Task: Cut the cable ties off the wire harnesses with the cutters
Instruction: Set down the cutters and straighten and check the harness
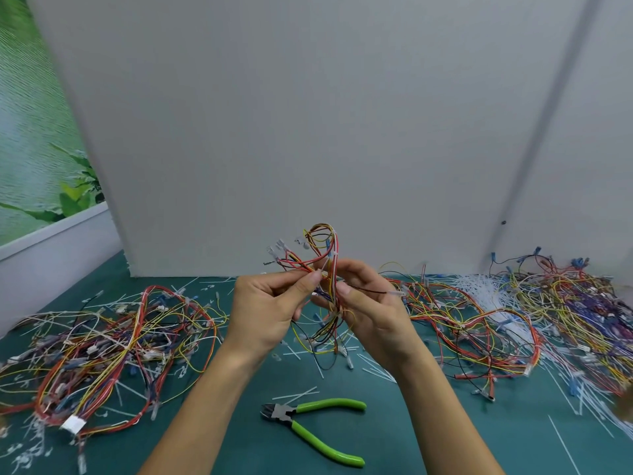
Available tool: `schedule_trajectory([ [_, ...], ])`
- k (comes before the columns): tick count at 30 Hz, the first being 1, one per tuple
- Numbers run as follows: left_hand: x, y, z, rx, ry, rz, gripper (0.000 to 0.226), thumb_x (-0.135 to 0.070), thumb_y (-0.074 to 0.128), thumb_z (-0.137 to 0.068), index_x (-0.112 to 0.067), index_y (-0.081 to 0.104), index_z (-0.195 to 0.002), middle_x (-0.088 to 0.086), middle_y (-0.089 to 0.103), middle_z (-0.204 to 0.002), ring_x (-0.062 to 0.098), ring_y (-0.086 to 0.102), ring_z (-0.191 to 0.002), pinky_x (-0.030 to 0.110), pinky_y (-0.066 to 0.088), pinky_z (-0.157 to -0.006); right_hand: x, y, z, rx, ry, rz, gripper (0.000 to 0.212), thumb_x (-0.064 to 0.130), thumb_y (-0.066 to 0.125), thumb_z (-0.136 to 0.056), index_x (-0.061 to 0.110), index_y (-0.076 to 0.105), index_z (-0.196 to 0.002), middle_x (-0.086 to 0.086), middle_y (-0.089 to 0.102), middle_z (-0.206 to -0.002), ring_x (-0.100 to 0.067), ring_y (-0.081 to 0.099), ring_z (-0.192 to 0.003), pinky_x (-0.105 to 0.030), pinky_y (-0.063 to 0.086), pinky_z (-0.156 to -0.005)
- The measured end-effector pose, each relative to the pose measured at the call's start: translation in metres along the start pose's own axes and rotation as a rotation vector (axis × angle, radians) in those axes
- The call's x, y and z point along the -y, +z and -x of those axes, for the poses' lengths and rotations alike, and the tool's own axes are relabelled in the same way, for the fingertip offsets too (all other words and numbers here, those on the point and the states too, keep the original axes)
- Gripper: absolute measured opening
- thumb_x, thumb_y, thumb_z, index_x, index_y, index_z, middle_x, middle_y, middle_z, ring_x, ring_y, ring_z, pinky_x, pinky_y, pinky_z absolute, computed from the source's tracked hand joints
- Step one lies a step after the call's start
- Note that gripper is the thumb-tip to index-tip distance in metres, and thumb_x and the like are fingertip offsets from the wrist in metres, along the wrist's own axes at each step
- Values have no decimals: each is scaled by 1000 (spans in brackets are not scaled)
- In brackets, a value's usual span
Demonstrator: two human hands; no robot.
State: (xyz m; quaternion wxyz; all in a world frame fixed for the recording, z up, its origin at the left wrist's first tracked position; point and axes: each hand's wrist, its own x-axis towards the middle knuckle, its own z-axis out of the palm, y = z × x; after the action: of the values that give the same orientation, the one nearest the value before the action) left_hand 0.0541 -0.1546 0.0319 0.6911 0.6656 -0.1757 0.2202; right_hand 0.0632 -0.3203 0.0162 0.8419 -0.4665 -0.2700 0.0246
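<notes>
Left hand point(270, 303) and right hand point(371, 306) pinched one tangled wire harness point(323, 255) of red, yellow and black wires above the tabletop point(246, 450), hiding its middle; its cable ties were hard to make out. Green-handled cutters point(308, 421) lay below, untouched.

a person's left hand point(270, 303) and right hand point(373, 310), both bare, with bare forearms running to the lower edge and short, plain fingernails.

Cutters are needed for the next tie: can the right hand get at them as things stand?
Probably, once it lets go: the right hand pinches the wire harness with the left hand. The cutters lie uncovered on the mat just below, nothing in between.
</notes>
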Motion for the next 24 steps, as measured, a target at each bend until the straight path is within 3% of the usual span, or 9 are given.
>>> schedule_trajectory([
  [3, 1, -1, 0, 10, 31, -85, 11, -17, 77, -87, -26, 83, -88, -6, 56, -47, 8, 42, -42, 17, 36, -46, 4, 4, 0, -51, -1, 27, 24, 17, 60, -97, 12, 74, -116, -17, 70, -126, -28, 66, -119, -45, 53, -105],
  [7, 1, -3, 3, 74, 50, -189, 14, -21, 77, -88, -33, 83, -87, -2, 58, -48, 8, 46, -44, 21, 38, -46, 5, 12, -3, -201, -16, 82, 29, 34, 71, -94, 8, 78, -104, -21, 75, -113, -29, 71, -104, -35, 59, -87],
  [10, 1, -2, 4, 123, 46, -212, 13, -21, 75, -90, -31, 83, -85, 6, 57, -48, 9, 45, -43, 19, 37, -46, 3, 10, -4, -256, -15, 95, 35, 32, 68, -88, 1, 72, -104, -19, 76, -104, -26, 72, -94, -30, 59, -80],
  [13, 2, -1, 4, 145, 19, -228, 12, -23, 74, -92, -26, 81, -83, 3, 56, -46, 7, 43, -43, 18, 39, -48, 0, 7, -4, -247, -14, 146, 32, 31, 62, -91, 3, 69, -104, -16, 75, -104, -27, 70, -97, -35, 58, -85],
  [20, 11, 3, 3, 113, -93, -163, 19, -27, 70, -94, -35, 80, -79, -2, 54, -46, 5, 41, -43, 12, 33, -46, -11, 4, -5, -204, -83, 310, 24, 30, 49, -102, 16, 68, -101, -13, 75, -110, -26, 70, -106, -44, 56, -96],
  [24, 15, 3, 1, 85, -123, -141, 15, -24, 74, -91, -37, 80, -88, 2, 53, -51, 12, 42, -50, 18, 35, -47, -12, 4, -5, -213, -73, 322, 27, 29, 46, -105, 19, 69, -97, -8, 76, -106, -23, 72, -102, -34, 58, -90],
])
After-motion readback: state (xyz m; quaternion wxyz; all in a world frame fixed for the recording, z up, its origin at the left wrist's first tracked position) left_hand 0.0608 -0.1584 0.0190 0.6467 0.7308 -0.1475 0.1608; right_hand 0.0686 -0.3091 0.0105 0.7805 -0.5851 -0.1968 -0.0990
